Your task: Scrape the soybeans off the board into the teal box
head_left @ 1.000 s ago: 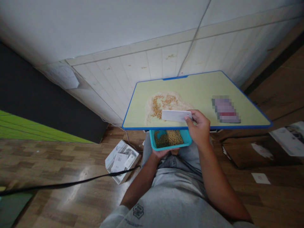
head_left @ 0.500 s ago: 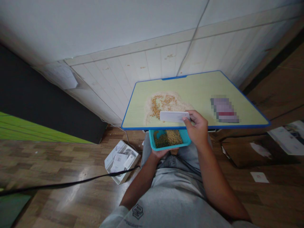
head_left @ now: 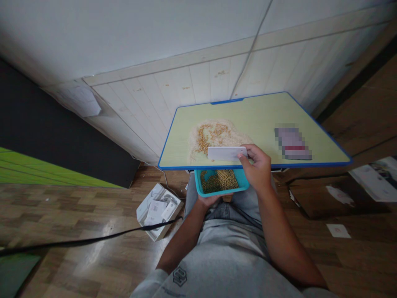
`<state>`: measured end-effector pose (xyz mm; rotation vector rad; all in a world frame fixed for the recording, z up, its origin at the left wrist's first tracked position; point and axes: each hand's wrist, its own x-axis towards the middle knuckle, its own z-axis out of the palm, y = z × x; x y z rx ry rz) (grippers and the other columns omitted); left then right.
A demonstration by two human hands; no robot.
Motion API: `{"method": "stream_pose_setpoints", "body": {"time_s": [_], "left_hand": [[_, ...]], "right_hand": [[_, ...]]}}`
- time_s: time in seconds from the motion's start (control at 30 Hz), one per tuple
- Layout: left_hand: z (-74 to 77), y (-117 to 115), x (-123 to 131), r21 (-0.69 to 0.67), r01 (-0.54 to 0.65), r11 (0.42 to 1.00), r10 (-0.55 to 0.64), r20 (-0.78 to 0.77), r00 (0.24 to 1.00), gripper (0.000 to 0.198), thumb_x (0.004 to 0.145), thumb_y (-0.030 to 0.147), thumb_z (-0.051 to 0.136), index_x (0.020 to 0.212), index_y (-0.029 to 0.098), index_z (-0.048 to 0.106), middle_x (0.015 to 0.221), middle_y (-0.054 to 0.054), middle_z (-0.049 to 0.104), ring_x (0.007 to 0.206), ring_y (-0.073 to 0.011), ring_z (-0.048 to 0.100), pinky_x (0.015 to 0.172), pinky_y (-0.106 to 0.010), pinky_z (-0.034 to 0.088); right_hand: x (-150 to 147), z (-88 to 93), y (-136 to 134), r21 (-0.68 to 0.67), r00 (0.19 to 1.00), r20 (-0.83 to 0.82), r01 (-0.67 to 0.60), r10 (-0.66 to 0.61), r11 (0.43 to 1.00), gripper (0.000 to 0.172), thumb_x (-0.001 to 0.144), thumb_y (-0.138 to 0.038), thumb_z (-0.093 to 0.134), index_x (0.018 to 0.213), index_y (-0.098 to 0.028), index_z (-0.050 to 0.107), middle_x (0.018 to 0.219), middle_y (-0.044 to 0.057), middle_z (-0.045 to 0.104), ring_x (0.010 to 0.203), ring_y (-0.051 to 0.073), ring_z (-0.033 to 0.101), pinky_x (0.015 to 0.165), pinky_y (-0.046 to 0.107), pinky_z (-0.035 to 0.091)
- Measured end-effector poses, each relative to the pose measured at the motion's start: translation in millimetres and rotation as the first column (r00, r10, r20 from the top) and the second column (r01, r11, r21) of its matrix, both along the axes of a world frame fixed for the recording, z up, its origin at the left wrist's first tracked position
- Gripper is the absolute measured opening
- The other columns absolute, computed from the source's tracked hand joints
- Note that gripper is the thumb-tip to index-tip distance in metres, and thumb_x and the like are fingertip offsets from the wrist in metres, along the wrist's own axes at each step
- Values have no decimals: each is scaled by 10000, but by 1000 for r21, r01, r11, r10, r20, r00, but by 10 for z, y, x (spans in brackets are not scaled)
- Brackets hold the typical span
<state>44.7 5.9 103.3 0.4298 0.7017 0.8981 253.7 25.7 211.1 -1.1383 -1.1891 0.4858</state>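
Note:
A small green table with a blue rim carries a spread of white rice mixed with yellow beans. My right hand pinches a flat white card set on edge at the near side of that spread. Just under the table's front edge my left hand holds up a teal tray from below, filled with yellow beans. Most of the left hand's fingers are hidden under the tray.
A blurred-out flat object lies on the table's right side. On the wooden floor sit an open white box, a black cable, a cardboard box and papers. A white panelled wall stands behind the table.
The white card and my right hand have shifted slightly left and away along the table's front. The tray stays under the edge.

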Motion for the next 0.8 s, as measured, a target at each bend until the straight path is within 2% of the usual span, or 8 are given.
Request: {"method": "stream_pose_setpoints", "body": {"time_s": [0.13,0.27,0.5,0.67,0.8], "left_hand": [[-11,-2,17,-3,1,1000,-1,-24,1000,1211,788,1089,863,1726,324,822,2024,-139,649,1902,-626,548,1417,-893,599],[-7,-2,25,-15,-4,1000,4,-20,1000,1384,797,1107,844,1898,285,684,2053,-179,606,1886,-619,573,1423,-906,584],[8,-12,13,-1,-17,1000,17,2,1000,1312,785,1083,903,1808,274,754,2006,-211,656,1922,-653,495,1395,-973,566],[-19,-4,18,-10,-22,1000,22,0,1000,1368,798,1069,897,1897,283,681,2030,-192,635,1933,-620,498,1452,-917,548],[-38,11,31,-23,-17,1000,16,-22,1000,1337,799,1066,884,1867,285,694,2077,-180,576,1910,-608,539,1430,-885,582]], "right_hand": [[-5,10,-3,2,1000,4,-2,2,1000,193,1006,-471,829,1063,-287,834,923,22,861,873,280,834,844,393,668],[-4,26,-6,7,1000,17,-3,3,1000,225,1022,-512,836,1052,-288,832,903,16,853,857,273,829,820,381,654],[-54,49,-16,-2,998,31,-58,58,998,222,1039,-507,849,1060,-287,837,939,27,873,903,283,863,864,394,686],[-78,53,-18,3,994,21,-109,109,994,187,1018,-470,845,1036,-284,844,962,28,889,920,283,876,895,399,706],[-65,58,-16,-8,993,15,-116,117,993,250,1022,-531,872,1030,-285,830,950,28,875,902,283,860,881,396,703]]}}
